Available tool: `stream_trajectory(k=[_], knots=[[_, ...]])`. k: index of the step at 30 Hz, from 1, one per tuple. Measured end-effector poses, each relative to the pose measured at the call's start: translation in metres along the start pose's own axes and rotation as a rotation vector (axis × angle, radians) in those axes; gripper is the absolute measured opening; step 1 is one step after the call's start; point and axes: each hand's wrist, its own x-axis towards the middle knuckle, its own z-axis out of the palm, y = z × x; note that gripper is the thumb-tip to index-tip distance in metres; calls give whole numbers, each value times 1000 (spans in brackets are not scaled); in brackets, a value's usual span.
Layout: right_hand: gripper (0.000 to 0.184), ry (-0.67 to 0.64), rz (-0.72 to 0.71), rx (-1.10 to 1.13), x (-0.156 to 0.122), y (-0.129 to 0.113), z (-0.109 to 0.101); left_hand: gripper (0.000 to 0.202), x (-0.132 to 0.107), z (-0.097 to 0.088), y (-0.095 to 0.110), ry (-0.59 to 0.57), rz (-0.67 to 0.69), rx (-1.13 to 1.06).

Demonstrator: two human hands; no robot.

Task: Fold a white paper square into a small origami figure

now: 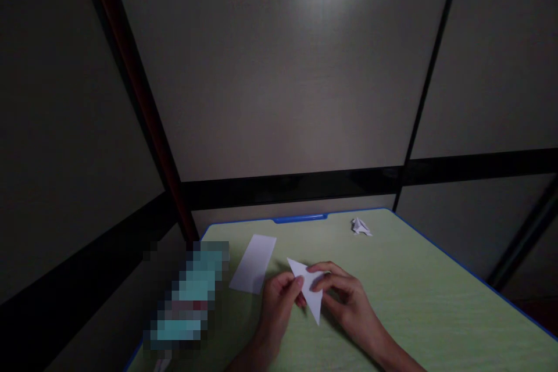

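A white folded paper triangle (311,289) is held between my two hands above the table. My left hand (281,299) pinches its left side, thumb on top and fingers underneath. On the other side, my right hand (344,293) grips the right part of the paper, its index and middle fingers lying over the upper face. The thumb of that hand is partly hidden behind the paper. To the left of my hands, a white rectangular sheet of paper (253,263) lies flat. A small folded paper figure (360,226) sits near the far right corner of the table.
The light green table (414,290) has a blue rim and a blue strip (300,218) at its far edge. A pixelated, teal-coloured object (192,290) is at the left edge. Grey panels (288,81) with black bands rise directly behind the table.
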Motion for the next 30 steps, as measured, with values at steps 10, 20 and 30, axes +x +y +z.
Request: stream_trajectory(k=[10,20,30], knots=[[8,-47,8,-96,-1,-3,2,14,3,0,-8,-33,28,-45],[8,-70,55,-28,-1,-3,2,5,3,-1,-8,-3,38,-56],[22,-56,127,26,3,-1,4,8,3,5,-5,37,-15,-62]])
